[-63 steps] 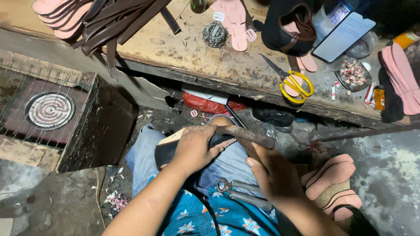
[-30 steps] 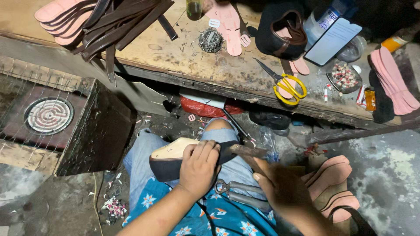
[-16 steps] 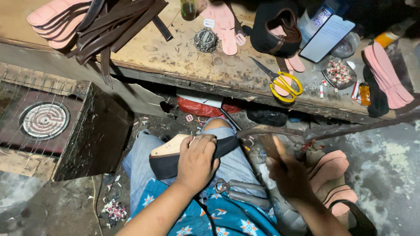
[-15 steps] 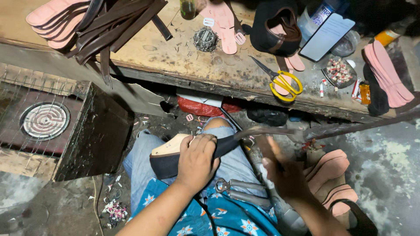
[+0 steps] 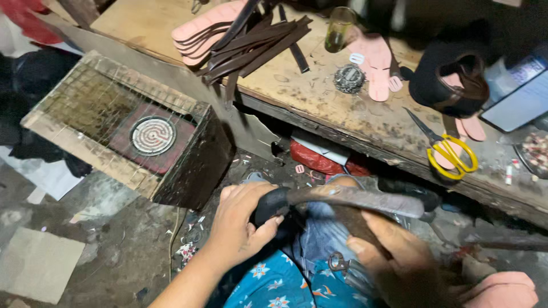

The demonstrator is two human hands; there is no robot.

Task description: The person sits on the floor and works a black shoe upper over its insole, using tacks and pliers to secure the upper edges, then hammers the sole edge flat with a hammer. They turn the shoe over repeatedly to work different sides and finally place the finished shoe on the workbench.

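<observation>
My left hand [image 5: 242, 228] grips a black shoe sole [image 5: 268, 204] and presses it down on my knee, which is in blue jeans [image 5: 319, 236]. My right hand [image 5: 394, 259] is closed around the brown handle of a hammer-like tool. Its long, rusty metal head [image 5: 357, 198] lies across the top of the sole, right beside my left thumb. Most of the sole is hidden under my left hand and the tool head.
A wooden workbench [image 5: 319, 108] runs across the back with pink insoles [image 5: 197, 31], brown leather straps [image 5: 257, 48], yellow-handled scissors [image 5: 451, 154], a glass jar [image 5: 339, 28] and a black shoe upper [image 5: 448, 85]. A caged coil heater [image 5: 151, 135] stands at left. Pliers [image 5: 338, 263] lie on my lap.
The view has swung left and closer. My right hand has brought the tool head across onto the sole. The sole's pale inner face no longer shows under my left hand.
</observation>
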